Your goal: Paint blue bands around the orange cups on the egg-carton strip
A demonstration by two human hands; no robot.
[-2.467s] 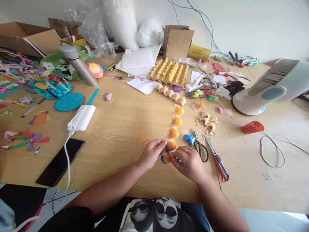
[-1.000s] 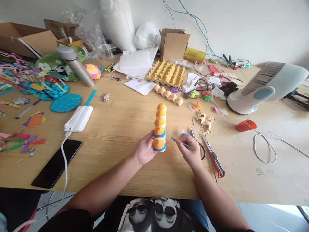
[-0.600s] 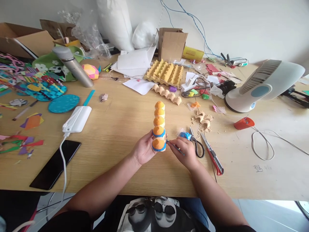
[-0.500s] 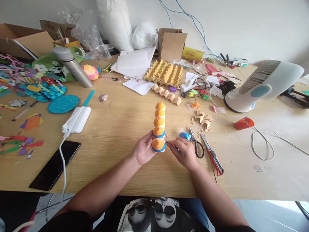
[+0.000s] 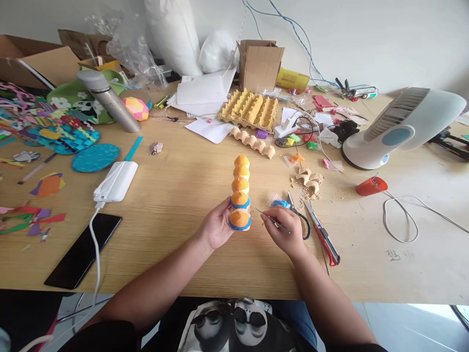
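Observation:
My left hand (image 5: pixel 217 228) grips the near end of a strip of egg-carton cups (image 5: pixel 240 191), painted orange on the domes, with blue rings round the two nearest. The strip stands on its edge on the wooden table (image 5: pixel 190 244). My right hand (image 5: pixel 284 233) pinches a thin paintbrush (image 5: pixel 273 221), its tip a short way right of the strip and not touching it. A small blob of blue paint (image 5: pixel 281 204) lies on clear plastic just beyond my right hand.
Scissors (image 5: pixel 300 220) and a red utility knife (image 5: pixel 322 233) lie right of my hand. A fan (image 5: pixel 399 129) stands at the right, a yellow egg tray (image 5: pixel 251 108) behind, a power bank (image 5: pixel 116 181) and phone (image 5: pixel 83 250) at the left, paper scraps at far left.
The strip, lying flat 2.5 s ago, now stands on edge in my left hand. The brush tip touched the strip's near end half a second ago and has drawn back right.

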